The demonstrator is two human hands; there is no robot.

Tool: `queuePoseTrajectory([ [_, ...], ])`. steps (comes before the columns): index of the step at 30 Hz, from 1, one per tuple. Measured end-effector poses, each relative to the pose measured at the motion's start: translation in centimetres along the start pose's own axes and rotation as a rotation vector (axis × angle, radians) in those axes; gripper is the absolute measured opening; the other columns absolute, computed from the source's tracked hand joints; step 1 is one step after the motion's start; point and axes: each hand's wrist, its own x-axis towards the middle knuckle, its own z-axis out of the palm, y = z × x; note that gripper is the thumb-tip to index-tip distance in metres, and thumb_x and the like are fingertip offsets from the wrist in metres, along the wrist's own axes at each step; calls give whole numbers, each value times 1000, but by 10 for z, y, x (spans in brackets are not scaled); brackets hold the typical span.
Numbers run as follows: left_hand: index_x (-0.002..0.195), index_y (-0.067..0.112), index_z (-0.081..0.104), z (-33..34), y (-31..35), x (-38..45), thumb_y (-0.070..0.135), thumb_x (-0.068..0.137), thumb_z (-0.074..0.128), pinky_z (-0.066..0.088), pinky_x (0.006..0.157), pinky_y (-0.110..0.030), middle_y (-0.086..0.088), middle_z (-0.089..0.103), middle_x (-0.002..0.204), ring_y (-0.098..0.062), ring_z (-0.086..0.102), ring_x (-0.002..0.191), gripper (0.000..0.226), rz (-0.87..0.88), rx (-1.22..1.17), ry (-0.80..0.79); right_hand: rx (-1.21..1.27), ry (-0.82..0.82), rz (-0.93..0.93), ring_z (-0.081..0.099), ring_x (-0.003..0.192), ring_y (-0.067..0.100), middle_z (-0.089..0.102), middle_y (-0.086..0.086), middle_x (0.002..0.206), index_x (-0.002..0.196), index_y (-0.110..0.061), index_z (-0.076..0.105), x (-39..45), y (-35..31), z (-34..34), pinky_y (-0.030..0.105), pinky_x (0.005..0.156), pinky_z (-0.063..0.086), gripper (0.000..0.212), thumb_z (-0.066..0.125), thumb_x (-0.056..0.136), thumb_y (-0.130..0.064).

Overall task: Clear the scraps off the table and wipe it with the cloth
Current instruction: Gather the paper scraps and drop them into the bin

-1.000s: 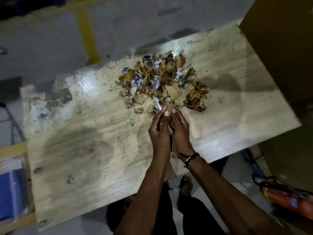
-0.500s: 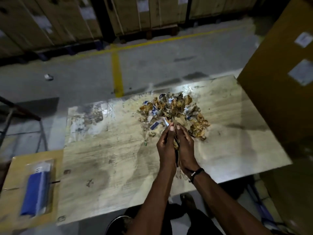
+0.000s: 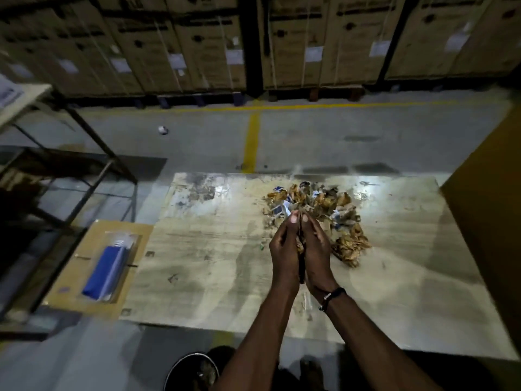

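Note:
A heap of crumpled brown and blue-white paper scraps (image 3: 328, 203) lies on the far right part of the worn wooden table (image 3: 214, 280). My left hand (image 3: 284, 249) and my right hand (image 3: 317, 251) are cupped against each other just in front of the heap. A clump of scraps (image 3: 300, 245) is held between the palms, with bits showing in the gap. A folded blue cloth (image 3: 105, 270) in clear wrapping lies on a cardboard surface left of the table.
A round dark bin (image 3: 191, 371) with scraps inside stands on the floor below the table's near edge. A tall cardboard box (image 3: 490, 221) rises at the right. A metal rack (image 3: 56, 176) stands at the left. Stacked cartons line the back wall.
The view has tilted up, bringing the floor, the cartons and the blue cloth into sight. Both hands stay pressed together on the scraps and have drawn slightly back from the heap.

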Motion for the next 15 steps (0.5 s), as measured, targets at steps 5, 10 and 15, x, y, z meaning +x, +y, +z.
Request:
queuePoseTrajectory([
  [5, 129, 20, 74, -16, 18, -12, 34, 105, 62, 52, 111, -40, 4, 74, 130, -12, 66, 127, 31, 94, -28, 107, -8, -154, 33, 65, 128, 15, 71, -2, 134, 138, -16, 66, -14, -6, 22, 29, 101, 56, 40, 60, 102, -31],
  [10, 132, 15, 73, -60, 29, -37, 36, 102, 65, 52, 111, -40, 0, 74, 131, -16, 66, 128, 37, 185, -83, 295, -48, -349, 56, 66, 127, 13, 70, 1, 136, 140, -10, 64, -53, 6, 55, 25, 99, 55, 46, 59, 100, -32],
  [15, 124, 19, 77, -128, 37, -77, 37, 100, 65, 52, 108, -35, 0, 75, 128, -15, 67, 126, 32, 251, -131, 518, -96, -546, 163, 64, 130, 14, 69, 0, 138, 140, -12, 64, -112, 40, 91, 29, 107, 53, 38, 58, 105, -25],
])
